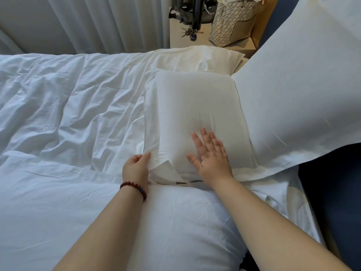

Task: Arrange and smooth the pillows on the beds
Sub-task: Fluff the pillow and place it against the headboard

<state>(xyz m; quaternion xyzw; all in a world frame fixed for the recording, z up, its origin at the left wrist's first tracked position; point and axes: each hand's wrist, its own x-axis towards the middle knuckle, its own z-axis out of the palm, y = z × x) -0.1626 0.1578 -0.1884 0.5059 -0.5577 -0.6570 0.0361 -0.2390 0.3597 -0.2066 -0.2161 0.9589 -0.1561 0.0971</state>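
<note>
2 hands on pillow [195, 106] at head of bed [58, 98]: my left hand [136, 169] pinched its loose flap [158, 163], my right hand [211, 161] pressed flat, fingers straight. Risk was a hard tug bunching the case again.

Soft even daylight, faint shadows, wide-angle bowing at edges, slightly soft focus

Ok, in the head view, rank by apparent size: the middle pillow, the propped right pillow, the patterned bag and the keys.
Largest to smallest:
propped right pillow, though cropped
middle pillow
patterned bag, farther away, so only apparent
keys
</note>
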